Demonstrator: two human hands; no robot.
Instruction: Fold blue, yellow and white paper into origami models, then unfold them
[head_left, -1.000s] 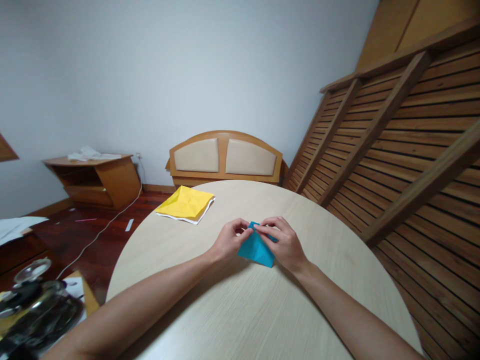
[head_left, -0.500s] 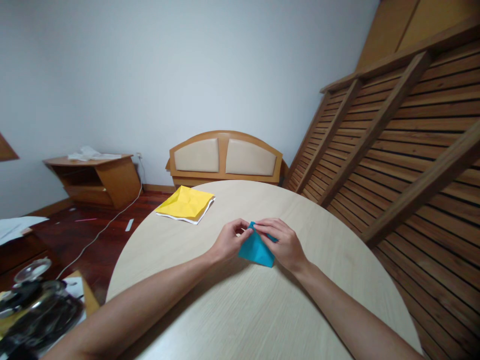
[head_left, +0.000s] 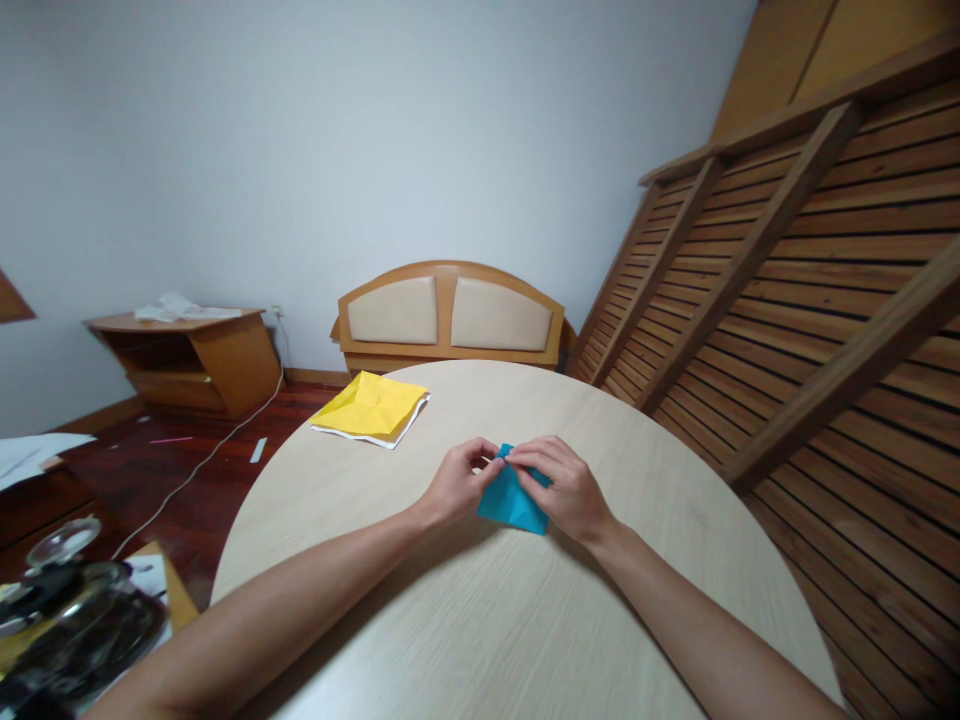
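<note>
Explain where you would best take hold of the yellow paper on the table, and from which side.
Probably the corner of the yellow paper overhanging the table edge, from the far left side: it lies flat, so only there can fingers slip underneath.

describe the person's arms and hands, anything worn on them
Both forearms are bare from the bottom edge of the head view up to the wrists, with no sleeves in view. The left hand and the right hand wear no gloves, and no watch, bracelet or ring can be made out. Fingernails look short and unpainted, though they are small in the picture.
</note>
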